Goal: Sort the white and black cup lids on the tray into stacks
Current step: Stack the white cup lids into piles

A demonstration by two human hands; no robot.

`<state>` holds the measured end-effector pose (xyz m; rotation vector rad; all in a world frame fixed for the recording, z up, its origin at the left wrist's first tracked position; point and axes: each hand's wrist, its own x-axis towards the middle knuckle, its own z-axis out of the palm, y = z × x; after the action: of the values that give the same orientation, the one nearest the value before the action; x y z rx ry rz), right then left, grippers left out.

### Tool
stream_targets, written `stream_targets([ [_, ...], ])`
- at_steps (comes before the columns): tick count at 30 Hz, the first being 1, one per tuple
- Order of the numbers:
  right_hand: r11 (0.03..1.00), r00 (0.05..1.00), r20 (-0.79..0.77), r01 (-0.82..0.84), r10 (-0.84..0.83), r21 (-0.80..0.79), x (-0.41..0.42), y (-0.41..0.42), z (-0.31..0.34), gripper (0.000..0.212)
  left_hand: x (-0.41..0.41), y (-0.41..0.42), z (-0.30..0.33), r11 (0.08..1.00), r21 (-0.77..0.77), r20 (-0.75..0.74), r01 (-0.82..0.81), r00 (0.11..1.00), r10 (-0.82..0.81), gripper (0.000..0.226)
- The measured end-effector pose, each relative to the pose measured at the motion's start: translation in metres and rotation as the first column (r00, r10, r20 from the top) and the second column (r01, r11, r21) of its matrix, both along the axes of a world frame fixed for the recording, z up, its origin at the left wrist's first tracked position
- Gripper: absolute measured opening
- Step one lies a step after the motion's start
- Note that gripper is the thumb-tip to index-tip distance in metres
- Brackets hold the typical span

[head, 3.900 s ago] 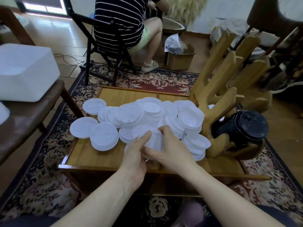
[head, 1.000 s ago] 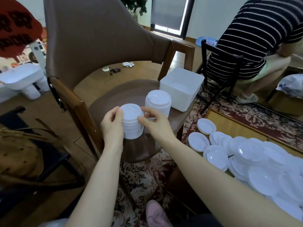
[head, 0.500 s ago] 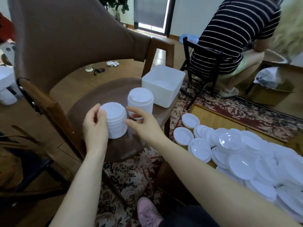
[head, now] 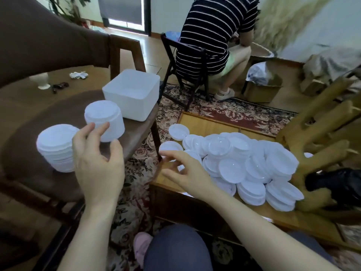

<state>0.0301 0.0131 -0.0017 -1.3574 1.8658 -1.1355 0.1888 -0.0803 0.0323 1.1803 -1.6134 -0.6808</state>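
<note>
White cup lids are heaped on the wooden tray, with two finished stacks standing on the chair seat. Nothing is held – the left hand hovers loosely open beside the stacks, and the right hand is spread open over the tray's near corner. The thin, glossy, shallow-domed discs nest closely, so one is best peeled off by its rim – not pressed flat.
</note>
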Motion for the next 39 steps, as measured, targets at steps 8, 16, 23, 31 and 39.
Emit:
stream_targets([
  [8, 0.985, 0.983, -0.077, 0.168, -0.164, 0.045, -0.061, 0.069, -0.015, 0.039, -0.071, 0.025, 0.006, 0.923, 0.108, 0.326, 0.371, 0.863, -0.385, 0.036],
  [16, 0.929, 0.892, -0.286, 0.369, -0.351, 0.01, -0.133, 0.09, -0.016, 0.048, -0.17, 0.028, -0.001, 0.757, 0.349, 0.544, 0.552, 0.538, -0.643, 0.054],
  [23, 0.879, 0.828, -0.348, 0.476, -0.44, 0.021, -0.17, 0.078, -0.028, 0.062, -0.214, 0.017, -0.047, 0.65, 0.426, 0.66, 0.629, 0.275, -0.699, 0.091],
  [31, 0.866, 0.816, -0.376, 0.495, -0.438, 0.065, -0.191, 0.072, -0.04, 0.062, -0.243, 0.008, -0.073, 0.595, 0.492, 0.637, 0.636, 0.203, -0.744, 0.111],
  [39, 0.863, 0.818, -0.354, 0.503, -0.453, 0.057, -0.196, 0.077, -0.041, 0.06, -0.251, 0.0, -0.082, 0.57, 0.454, 0.544, 0.685, 0.293, -0.786, 0.107],
])
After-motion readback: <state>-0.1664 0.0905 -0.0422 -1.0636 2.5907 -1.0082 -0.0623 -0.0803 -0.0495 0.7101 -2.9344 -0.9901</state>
